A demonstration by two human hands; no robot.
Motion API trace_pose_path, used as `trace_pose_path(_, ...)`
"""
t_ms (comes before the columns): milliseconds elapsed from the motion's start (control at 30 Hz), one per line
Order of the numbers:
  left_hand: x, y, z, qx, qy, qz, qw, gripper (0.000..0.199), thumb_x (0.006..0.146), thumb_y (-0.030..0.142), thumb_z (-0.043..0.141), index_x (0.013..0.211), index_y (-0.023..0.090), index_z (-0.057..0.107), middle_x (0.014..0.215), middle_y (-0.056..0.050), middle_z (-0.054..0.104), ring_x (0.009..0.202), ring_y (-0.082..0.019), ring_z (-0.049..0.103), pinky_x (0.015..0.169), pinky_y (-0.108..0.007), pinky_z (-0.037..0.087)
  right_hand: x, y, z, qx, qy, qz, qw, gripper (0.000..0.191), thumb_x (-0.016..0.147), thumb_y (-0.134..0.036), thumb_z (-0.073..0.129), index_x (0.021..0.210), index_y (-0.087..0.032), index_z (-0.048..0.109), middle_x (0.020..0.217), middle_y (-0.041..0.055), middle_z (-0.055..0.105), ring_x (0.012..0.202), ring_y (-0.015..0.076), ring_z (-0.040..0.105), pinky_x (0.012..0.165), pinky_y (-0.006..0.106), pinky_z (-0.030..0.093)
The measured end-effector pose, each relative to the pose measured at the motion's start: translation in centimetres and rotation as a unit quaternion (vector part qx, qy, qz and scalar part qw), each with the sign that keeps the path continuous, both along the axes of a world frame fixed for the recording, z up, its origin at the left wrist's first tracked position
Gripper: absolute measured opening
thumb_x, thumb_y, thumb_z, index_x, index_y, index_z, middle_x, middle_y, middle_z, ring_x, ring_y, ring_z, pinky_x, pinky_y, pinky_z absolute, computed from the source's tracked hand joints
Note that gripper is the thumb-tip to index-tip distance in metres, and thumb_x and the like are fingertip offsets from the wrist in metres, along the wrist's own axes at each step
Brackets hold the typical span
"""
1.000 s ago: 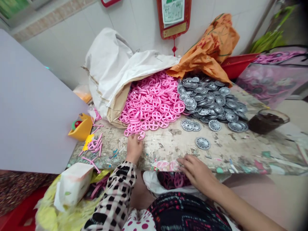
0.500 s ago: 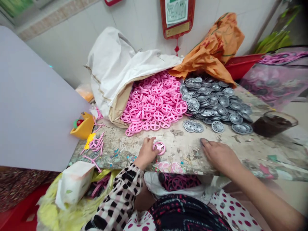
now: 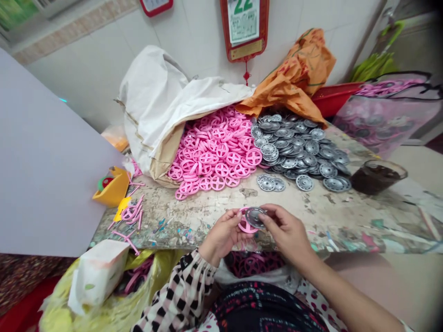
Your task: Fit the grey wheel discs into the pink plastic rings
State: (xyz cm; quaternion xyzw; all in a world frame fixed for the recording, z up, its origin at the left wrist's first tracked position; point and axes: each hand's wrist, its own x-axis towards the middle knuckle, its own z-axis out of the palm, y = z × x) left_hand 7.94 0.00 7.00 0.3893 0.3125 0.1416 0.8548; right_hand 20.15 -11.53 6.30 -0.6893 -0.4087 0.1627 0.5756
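Head view: my left grip is clamped on a pink wheel, my right grip on a gray disc; apart moments ago, they now overlap above the near table, bringing the two parts together.

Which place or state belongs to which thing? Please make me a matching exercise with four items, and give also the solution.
1. left hand
2. right hand
3. orange sack
4. glass

A. at the back of the gray pile
B. holding a gray disc
C. right of the gray pile
D. holding a pink wheel

Pairs: 1-D, 2-B, 3-A, 4-C
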Motion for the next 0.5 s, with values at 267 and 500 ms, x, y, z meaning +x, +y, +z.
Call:
trace_pose_path(267, -0.3, -1.8, 1.0, 0.038, -0.026, 0.026, 0.999, 0.036, 0.068, 0.032, 0.076, 0.089, 0.018, 0.051, 0.077, 0.000, 0.064, 0.056, -0.011, 0.061, 0.052, -0.023, 0.053, -0.7, -0.4, 0.5, -0.024, -0.166, 0.003, 0.986, 0.032, 0.089, -0.037, 0.050, 0.116, -0.020, 0.055, 0.097, 0.0085, 0.057, 0.086, 0.0196, 0.057, 0.075, 0.032, 0.048)
trace_pose_path(500, -0.3, -2.5, 1.2, 0.076, -0.011, 0.050, 0.996, 0.035, 0.065, 0.034, 0.076, 0.081, 0.018, 0.050, 0.071, 0.002, 0.062, 0.054, -0.011, 0.059, 0.053, -0.025, 0.054, -0.7, -0.1, 1.5, -0.048, -0.105, 0.077, 0.990, 0.018, 0.089, -0.031, 0.048, 0.099, -0.021, 0.060, 0.091, 0.0036, 0.066, 0.083, 0.0178, 0.060, 0.072, 0.029, 0.046)
